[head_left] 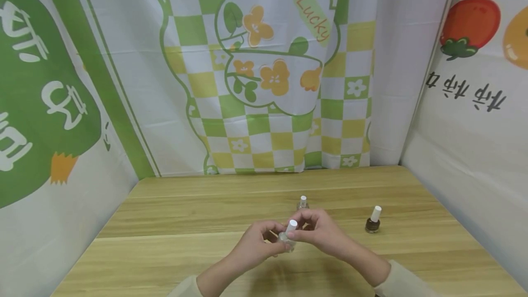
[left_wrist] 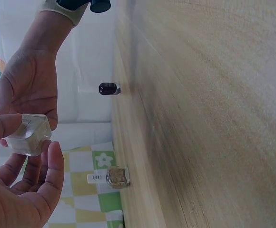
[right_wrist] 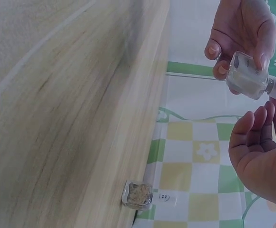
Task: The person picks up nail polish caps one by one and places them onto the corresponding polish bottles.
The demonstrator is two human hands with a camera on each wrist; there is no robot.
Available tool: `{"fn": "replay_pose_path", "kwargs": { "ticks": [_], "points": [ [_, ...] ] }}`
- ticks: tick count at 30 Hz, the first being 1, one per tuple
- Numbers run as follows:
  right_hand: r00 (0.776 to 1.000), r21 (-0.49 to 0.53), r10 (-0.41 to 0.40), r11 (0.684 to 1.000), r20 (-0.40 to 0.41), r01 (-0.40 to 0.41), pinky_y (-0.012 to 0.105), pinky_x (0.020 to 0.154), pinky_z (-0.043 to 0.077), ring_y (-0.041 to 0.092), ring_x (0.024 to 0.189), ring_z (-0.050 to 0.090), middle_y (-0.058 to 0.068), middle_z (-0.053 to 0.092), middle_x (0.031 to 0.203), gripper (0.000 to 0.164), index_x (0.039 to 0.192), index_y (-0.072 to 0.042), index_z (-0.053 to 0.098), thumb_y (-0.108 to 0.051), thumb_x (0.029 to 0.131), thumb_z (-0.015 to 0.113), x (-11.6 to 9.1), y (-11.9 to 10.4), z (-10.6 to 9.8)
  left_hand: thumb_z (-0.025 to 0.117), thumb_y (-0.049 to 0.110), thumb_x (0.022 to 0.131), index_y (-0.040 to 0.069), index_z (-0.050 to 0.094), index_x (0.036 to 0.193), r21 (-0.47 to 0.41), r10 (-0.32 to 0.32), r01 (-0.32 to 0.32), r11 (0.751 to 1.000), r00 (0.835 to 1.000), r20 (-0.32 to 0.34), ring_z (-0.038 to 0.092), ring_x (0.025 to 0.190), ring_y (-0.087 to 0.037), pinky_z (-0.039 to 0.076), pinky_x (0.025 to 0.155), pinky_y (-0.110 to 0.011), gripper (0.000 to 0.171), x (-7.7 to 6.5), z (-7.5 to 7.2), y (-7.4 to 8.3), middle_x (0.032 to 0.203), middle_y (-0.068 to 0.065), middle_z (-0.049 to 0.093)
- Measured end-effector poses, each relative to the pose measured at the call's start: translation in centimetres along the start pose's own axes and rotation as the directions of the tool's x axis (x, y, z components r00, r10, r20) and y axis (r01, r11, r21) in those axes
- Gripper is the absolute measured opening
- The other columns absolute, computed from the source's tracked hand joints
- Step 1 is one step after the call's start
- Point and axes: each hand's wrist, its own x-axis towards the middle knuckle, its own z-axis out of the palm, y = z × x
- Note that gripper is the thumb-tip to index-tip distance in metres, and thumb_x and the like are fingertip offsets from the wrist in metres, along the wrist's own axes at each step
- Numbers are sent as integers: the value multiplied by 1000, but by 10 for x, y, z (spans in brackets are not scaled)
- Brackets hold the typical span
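Note:
Above the table, both hands meet at one nail polish bottle (right_wrist: 246,78) of clear glass with pale contents and a white cap (head_left: 291,226). The left hand (head_left: 256,243) grips the glass body between thumb and fingers. The right hand (head_left: 319,233) pinches the white cap, its thumb against the near side; the other fingers curl loosely in the right wrist view. The cap sits at the bottle's neck, and the bottle leans slightly in the head view. Just behind the hands stands a glitter nail polish bottle (right_wrist: 139,194), partly hidden by the right hand in the head view.
A dark nail polish bottle (head_left: 372,224) with a white cap stands upright to the right of the hands. The wooden table (head_left: 165,251) is bordered by printed cloth at the back (head_left: 264,141) and on both sides.

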Motion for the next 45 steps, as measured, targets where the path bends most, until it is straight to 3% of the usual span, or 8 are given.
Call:
{"fn": "replay_pose_path", "kwargs": {
  "ticks": [10, 18, 25, 39, 45],
  "points": [
    [995, -45, 58, 997, -78, -61, 30, 69, 51, 20, 81, 56, 7, 61, 87, 19, 92, -1, 63, -13, 83, 76, 2, 0, 6, 74, 12, 84, 3, 69, 103, 15, -2, 3, 1000, 1000, -16, 61, 81, -20, 55, 64, -28, 22, -1, 0, 0, 99, -3, 67],
    [994, -32, 66, 997, -81, -69, 27, 65, 50, 18, 77, 56, 6, 60, 84, 21, 91, 1, 60, -11, 84, 76, 3, 0, 10, 75, 13, 84, 5, 69, 102, 12, -12, 12, 1000, 1000, -13, 61, 80, -18, 54, 64, -27, 21, -1, 0, 1, 99, -2, 67],
    [998, -27, 46, 999, -42, -47, 28, 68, 51, 19, 81, 56, 7, 60, 89, 21, 97, -1, 62, -13, 85, 75, 3, 2, 3, 74, 13, 85, 4, 68, 105, 5, -22, 22, 1000, 1000, -12, 61, 81, -19, 54, 64, -27, 22, 0, -1, 0, 99, -2, 66],
    [990, 36, -108, 994, 95, 105, 29, 69, 54, 15, 83, 59, 14, 62, 95, 23, 112, 2, 66, -4, 90, 67, 3, 2, -10, 73, 10, 85, 2, 68, 106, -15, -27, 27, 1000, 1000, -1, 60, 82, -19, 54, 64, -26, 23, 1, -1, -3, 98, -3, 66],
    [992, 33, -83, 996, 92, 81, 29, 69, 54, 16, 82, 59, 13, 61, 95, 19, 108, 1, 67, -6, 91, 66, 2, 1, -8, 73, 10, 85, 1, 67, 109, -22, -30, 30, 999, 1000, -4, 60, 83, -21, 54, 65, -27, 26, 0, -2, -1, 100, -4, 65]
  ]
}}
